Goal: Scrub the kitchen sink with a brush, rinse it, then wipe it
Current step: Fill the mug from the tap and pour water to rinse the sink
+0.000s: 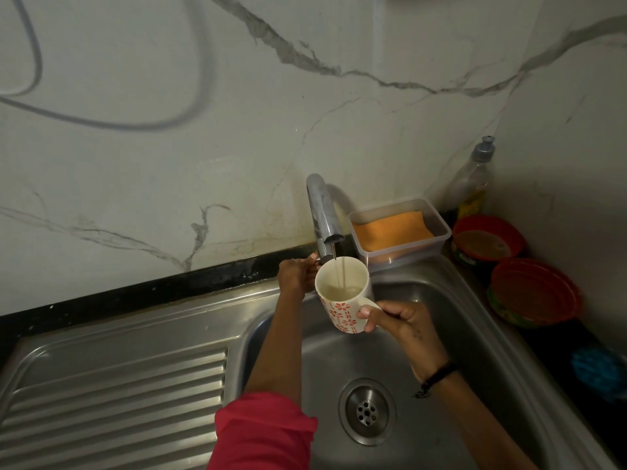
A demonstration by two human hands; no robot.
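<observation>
The steel sink (441,300) lies below me, with its drain (366,411) near the front. My right hand (403,322) grips the handle of a white mug (339,300) with red flowers, held upright under the chrome tap (322,215). A thin stream of water runs from the spout into the mug, which is partly full. My left hand (297,274) reaches behind the mug and grips the tap's lever at its base. No brush shows in either hand.
A ribbed steel draining board (118,385) spreads to the left. A clear box with an orange cloth (393,228) stands behind the sink, a dish soap bottle (475,184) beyond it. Two red-lidded tubs (532,293) and a blue scrubber (597,371) sit on the right counter.
</observation>
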